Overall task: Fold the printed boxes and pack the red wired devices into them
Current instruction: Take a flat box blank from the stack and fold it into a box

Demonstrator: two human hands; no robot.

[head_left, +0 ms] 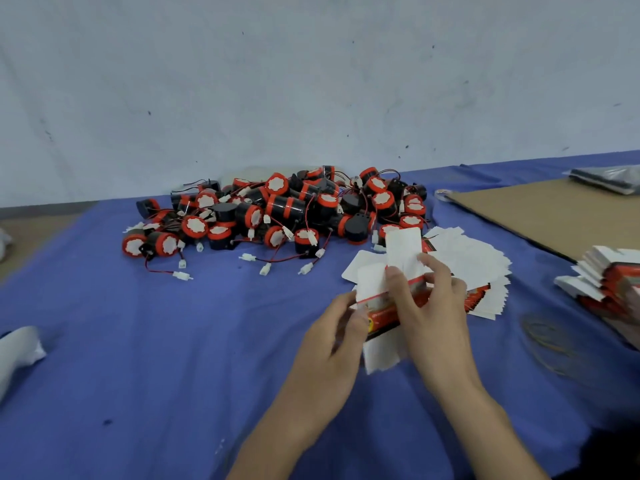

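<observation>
A printed box [384, 315], red outside and white inside, is held half-folded above the blue cloth with its white flaps standing up. My left hand [334, 336] grips its left end. My right hand [433, 299] pinches its upper edge and flaps. Behind it lies a fanned stack of flat boxes [474, 268], white side up. Farther back is a heap of several red and black wired devices [277, 213] with white plugs on thin red and black leads.
A second stack of flat boxes [606, 282] sits at the right edge. A brown cardboard sheet [554, 213] lies at back right, a grey bag [609, 178] beyond it. Rubber bands [550, 344] lie on the blue cloth [138, 341]. A white bag [17, 351] is at left.
</observation>
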